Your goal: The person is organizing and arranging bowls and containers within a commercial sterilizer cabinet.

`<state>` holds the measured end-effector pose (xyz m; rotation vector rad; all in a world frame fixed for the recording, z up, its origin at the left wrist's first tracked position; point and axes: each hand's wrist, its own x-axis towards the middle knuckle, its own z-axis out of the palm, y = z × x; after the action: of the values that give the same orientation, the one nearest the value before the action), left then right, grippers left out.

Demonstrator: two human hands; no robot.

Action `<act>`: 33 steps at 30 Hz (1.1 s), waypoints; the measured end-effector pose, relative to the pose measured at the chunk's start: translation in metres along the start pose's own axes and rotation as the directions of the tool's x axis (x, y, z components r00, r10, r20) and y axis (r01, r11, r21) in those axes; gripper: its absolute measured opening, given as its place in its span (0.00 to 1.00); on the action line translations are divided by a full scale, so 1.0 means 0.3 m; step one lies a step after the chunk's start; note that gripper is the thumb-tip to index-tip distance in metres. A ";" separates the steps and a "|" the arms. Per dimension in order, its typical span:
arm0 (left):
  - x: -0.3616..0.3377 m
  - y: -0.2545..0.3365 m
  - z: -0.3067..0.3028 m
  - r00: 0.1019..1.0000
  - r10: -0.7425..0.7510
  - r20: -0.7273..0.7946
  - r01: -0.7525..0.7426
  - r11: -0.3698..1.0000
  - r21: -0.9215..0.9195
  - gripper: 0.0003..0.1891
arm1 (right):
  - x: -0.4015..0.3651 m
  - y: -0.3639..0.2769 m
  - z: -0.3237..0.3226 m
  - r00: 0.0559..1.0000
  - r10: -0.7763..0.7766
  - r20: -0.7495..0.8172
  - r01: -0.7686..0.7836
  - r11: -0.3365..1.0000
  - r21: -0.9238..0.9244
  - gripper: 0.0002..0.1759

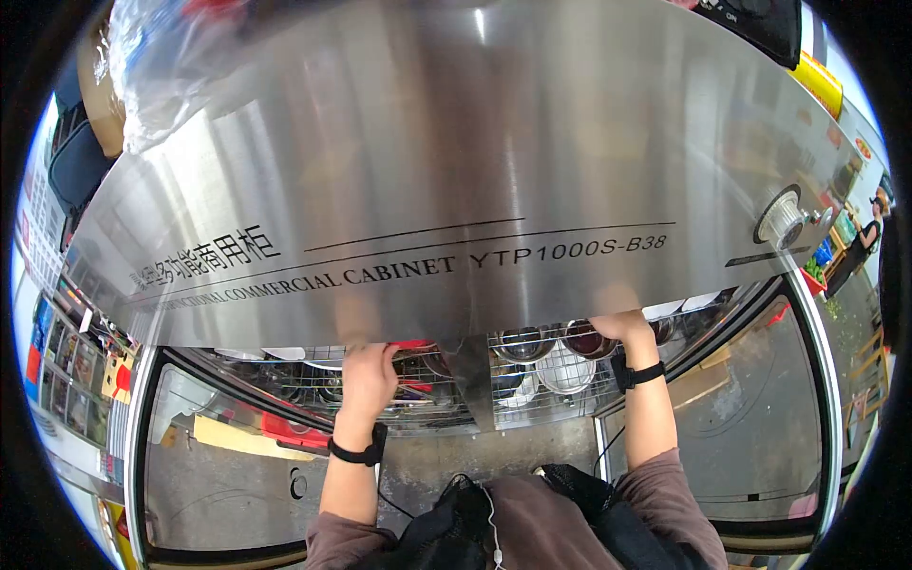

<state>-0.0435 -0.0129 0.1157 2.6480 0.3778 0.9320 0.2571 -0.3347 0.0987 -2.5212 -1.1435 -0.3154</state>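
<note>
My left hand (369, 377) reaches into the upper left opening of a steel cabinet (532, 190), its fingers curled and partly hidden by the front panel. A strip of something red (411, 345) shows right at those fingertips; I cannot tell what the hand grips. On the other side of the centre post (478, 380), my right hand (625, 326) goes in beneath the panel's lower edge, fingers out of sight. Close to it are a dark round pot (586, 340) and a glass-like bowl (522, 344) on the wire rack. A white round dish (564, 370) sits lower down.
Glass doors stand swung out at the left (228, 484) and right (741, 437). Clear plastic bags (171, 85) lie on the cabinet top. A round dial (782, 218) sticks out at the panel's right. Another person (863, 247) is far off at the right.
</note>
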 end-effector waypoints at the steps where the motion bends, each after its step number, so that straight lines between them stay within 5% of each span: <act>1: -0.014 0.008 -0.030 0.999 -0.012 -0.048 0.011 0.999 -0.031 0.05 | 0.001 -0.012 -0.008 1.000 0.004 -0.021 -0.003 1.000 0.020 0.18; 5: -0.049 0.069 -0.191 0.984 0.049 -0.172 -0.080 0.982 -0.173 0.03 | -0.016 -0.002 -0.003 0.994 0.103 0.021 -0.104 0.990 0.090 0.21; 10: -0.138 0.161 -0.319 0.989 0.011 0.151 0.053 0.910 -0.411 0.05 | -0.043 0.012 0.031 0.990 0.085 -0.112 -0.065 0.983 0.170 0.26; 11: -0.142 0.206 -0.316 0.979 0.046 0.197 0.053 0.881 -0.470 0.05 | -0.063 0.012 0.062 0.961 0.007 -0.276 -0.018 0.999 -0.040 0.27; 16: -0.126 0.403 -0.212 0.820 0.224 0.527 0.127 0.826 -0.549 0.08 | -0.068 0.025 0.059 0.965 0.034 -0.260 -0.026 0.999 0.033 0.27; 19: -0.082 0.525 -0.118 0.810 0.325 0.489 0.093 0.751 -0.654 0.08 | -0.084 0.002 0.014 0.995 0.071 -0.074 -0.066 0.996 0.062 0.24; 22: -0.032 0.613 -0.030 0.831 0.355 0.429 0.020 0.751 -0.660 0.08 | -0.116 -0.023 -0.044 0.991 0.097 -0.091 -0.092 0.994 0.057 0.30; 23: -0.020 0.637 -0.003 0.846 0.337 0.413 0.021 0.753 -0.658 0.09 | -0.130 -0.007 -0.049 0.998 0.035 -0.058 -0.031 0.998 0.061 0.24; 26: 0.023 0.695 0.081 0.886 0.318 0.338 -0.023 0.758 -0.652 0.08 | -0.192 0.050 -0.028 0.917 -0.061 -0.393 0.131 0.980 0.152 0.18; 29: 0.062 0.741 0.183 0.924 0.316 0.218 -0.114 0.768 -0.630 0.07 | -0.272 0.070 -0.133 0.841 0.031 -0.541 0.136 0.954 0.266 0.07; 33: 0.114 0.769 0.363 0.920 0.391 0.019 -0.327 0.795 -0.512 0.06 | -0.345 0.101 -0.175 0.679 0.015 -0.734 0.246 0.938 0.246 0.08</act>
<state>0.0853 -0.2346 0.1395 2.2972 -0.3769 0.8196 0.2100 -0.4449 0.1046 -1.7329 -0.9106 -0.9793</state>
